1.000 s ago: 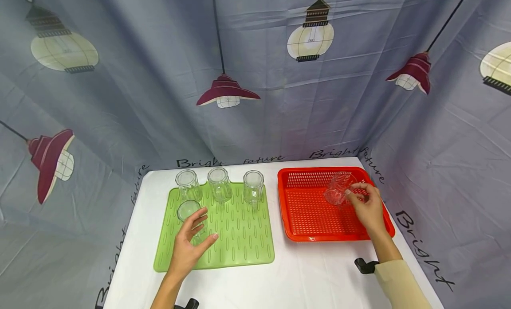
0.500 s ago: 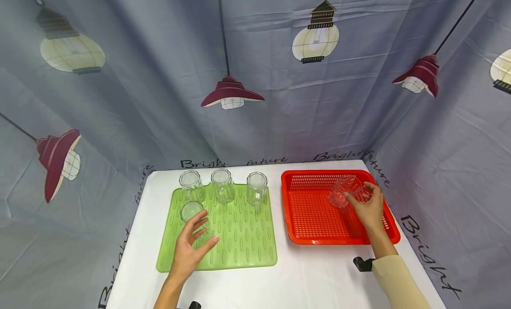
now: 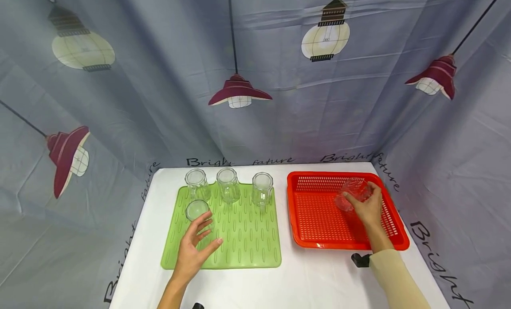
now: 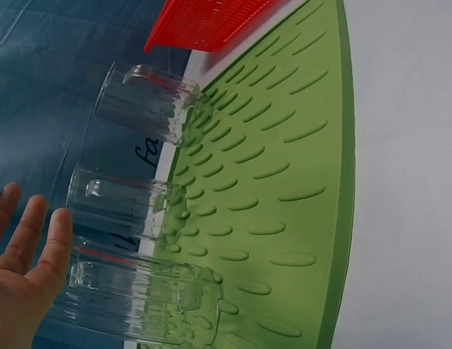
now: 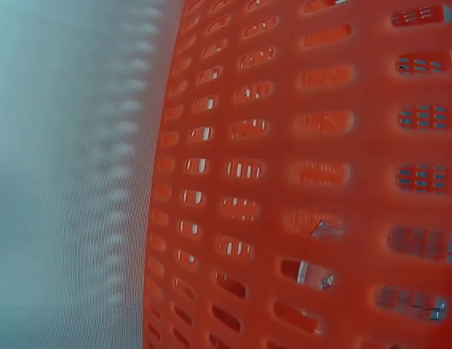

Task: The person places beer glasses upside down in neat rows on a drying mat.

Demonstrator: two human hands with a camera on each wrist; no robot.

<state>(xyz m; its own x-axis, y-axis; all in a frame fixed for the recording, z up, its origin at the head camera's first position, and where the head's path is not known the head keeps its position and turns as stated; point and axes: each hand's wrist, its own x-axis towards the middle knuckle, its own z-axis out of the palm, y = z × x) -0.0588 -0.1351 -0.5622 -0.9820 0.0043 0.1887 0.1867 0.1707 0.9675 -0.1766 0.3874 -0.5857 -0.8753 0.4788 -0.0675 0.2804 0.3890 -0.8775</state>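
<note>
My right hand (image 3: 367, 207) reaches into the red plastic basket (image 3: 315, 245) and grips a clear glass mug (image 3: 354, 191), thumb on its near side and fingers on the far right. In the right wrist view the perforated basket wall (image 5: 276, 174) hides this hand and most of the mug. My left hand (image 3: 191, 251) hovers over the green mat (image 3: 239, 238) with fingers apart, holding nothing. Just beyond its fingertips a glass mug (image 3: 197, 209) stands on the mat, partly covered by the hand. In the left wrist view the left fingers (image 4: 54, 243) are spread beside the mugs.
Along the mat's back edge stand three more glass mugs: left (image 3: 197, 185), middle (image 3: 228, 185) and right (image 3: 262, 188). The white table (image 3: 255, 287) is bordered by a grey curtain (image 3: 175, 100) at the back and sides. Basket and mat lie apart, side by side.
The right fingers have moved around the mug in the basket, and the hand has closed on it. The left hand has stayed almost still over the mat. The whole head view has shifted slightly.
</note>
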